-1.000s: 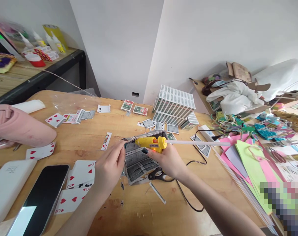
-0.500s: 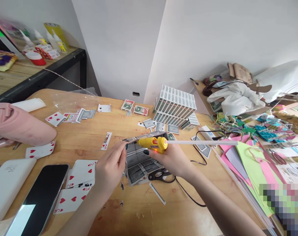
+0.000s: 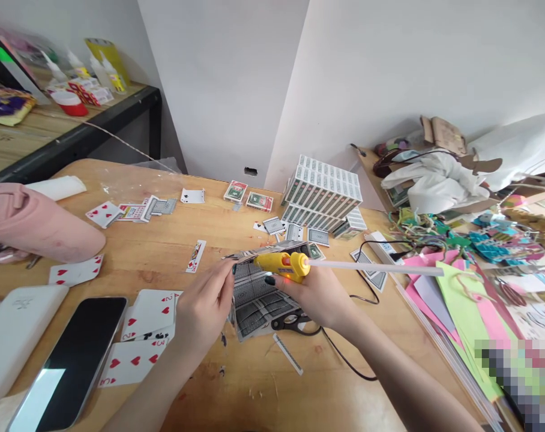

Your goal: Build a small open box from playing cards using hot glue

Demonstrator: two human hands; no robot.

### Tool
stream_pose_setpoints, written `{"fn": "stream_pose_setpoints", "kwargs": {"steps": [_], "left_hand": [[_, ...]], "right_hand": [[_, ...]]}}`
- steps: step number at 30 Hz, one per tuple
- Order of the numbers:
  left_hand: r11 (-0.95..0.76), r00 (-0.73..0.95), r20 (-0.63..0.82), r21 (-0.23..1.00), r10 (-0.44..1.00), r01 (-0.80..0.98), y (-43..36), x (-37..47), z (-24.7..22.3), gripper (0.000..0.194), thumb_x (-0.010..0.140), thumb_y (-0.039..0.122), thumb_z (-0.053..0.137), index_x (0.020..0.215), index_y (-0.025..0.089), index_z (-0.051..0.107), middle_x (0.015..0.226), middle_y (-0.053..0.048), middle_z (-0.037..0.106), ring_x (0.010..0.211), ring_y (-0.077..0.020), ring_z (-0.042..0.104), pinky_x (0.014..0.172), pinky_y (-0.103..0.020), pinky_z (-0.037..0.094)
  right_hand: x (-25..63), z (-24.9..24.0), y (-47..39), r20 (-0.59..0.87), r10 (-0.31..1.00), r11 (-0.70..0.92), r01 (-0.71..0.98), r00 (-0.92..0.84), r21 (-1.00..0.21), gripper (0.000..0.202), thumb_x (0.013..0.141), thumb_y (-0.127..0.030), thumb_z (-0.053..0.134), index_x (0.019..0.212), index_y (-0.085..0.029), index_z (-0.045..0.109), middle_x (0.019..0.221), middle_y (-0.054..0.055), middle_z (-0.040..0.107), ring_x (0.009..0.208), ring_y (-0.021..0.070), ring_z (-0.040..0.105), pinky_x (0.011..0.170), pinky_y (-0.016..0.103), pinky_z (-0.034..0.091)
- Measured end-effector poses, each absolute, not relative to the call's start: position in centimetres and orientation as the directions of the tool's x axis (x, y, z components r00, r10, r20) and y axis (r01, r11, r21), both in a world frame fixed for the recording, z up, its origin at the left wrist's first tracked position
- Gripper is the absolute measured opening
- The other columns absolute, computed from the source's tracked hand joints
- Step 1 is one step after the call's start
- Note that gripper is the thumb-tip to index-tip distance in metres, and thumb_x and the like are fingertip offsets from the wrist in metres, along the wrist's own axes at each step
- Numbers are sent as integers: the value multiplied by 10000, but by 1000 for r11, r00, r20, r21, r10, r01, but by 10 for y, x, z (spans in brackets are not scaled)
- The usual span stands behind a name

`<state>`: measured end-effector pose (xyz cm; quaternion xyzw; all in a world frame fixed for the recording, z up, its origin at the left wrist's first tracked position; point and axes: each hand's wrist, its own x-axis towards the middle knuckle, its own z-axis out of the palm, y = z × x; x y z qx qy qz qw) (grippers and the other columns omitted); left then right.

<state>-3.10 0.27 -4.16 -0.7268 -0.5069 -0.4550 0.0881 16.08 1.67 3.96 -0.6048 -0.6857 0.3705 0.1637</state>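
My right hand (image 3: 320,291) is wrapped round a yellow hot glue gun (image 3: 284,264), its small light glowing orange. A long translucent glue stick (image 3: 376,267) juts out of the gun's rear to the right. The nozzle points left into a box-like piece made of playing cards (image 3: 261,300), with grey patterned backs showing. My left hand (image 3: 207,297) pinches the left edge of this piece; the nozzle tip is hidden near those fingers. Black-handled scissors (image 3: 293,322) lie against the piece's lower right side, their blades hidden.
Stacked card boxes (image 3: 324,186) stand at the back. Loose playing cards (image 3: 137,315), a phone (image 3: 72,360), a white power bank (image 3: 23,336) and a pink bottle (image 3: 42,222) lie left. The gun's black cord (image 3: 344,360) runs right, near coloured paper sheets (image 3: 461,318).
The view has shifted slightly. The glue gun has tilted a little, so the glue stick's far end sits lower. Both hands keep their holds.
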Motion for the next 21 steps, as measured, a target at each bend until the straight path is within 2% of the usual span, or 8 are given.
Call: {"fn": "stream_pose_setpoints", "kwargs": {"steps": [6,11,17,21], "left_hand": [[-478,86,766,306,638,824,3,-30,-39,236,822,47,567,1025,151,628,938,-58,746,850,-161,710,839,-234,539],[-471,86,756,310,649,826,2,-29,-38,232,828,53,559,1018,162,632,927,-51,748,836,-159,711,836,-240,543],[-449,56,738,347,673,823,1,-30,-39,251,835,69,548,1036,181,648,929,-47,749,821,-164,714,817,-245,551],[-452,60,736,348,675,821,1,-30,-40,256,843,74,538,1045,184,650,933,-48,749,818,-165,715,808,-252,553]], "right_hand": [[163,43,16,-209,955,24,759,-210,-650,306,840,-318,554,1105,-220,671,1066,59,701,953,236,636,823,344,478],[167,47,14,-163,963,100,843,-216,-528,300,856,-308,515,1095,-223,675,998,62,704,891,227,630,777,339,470],[174,42,12,-76,975,169,920,-209,-354,233,860,-337,503,888,-217,700,843,60,686,779,215,603,711,333,452],[178,38,12,-59,978,168,920,-201,-354,223,854,-341,505,831,-218,689,810,59,671,757,213,597,679,327,443]]}}
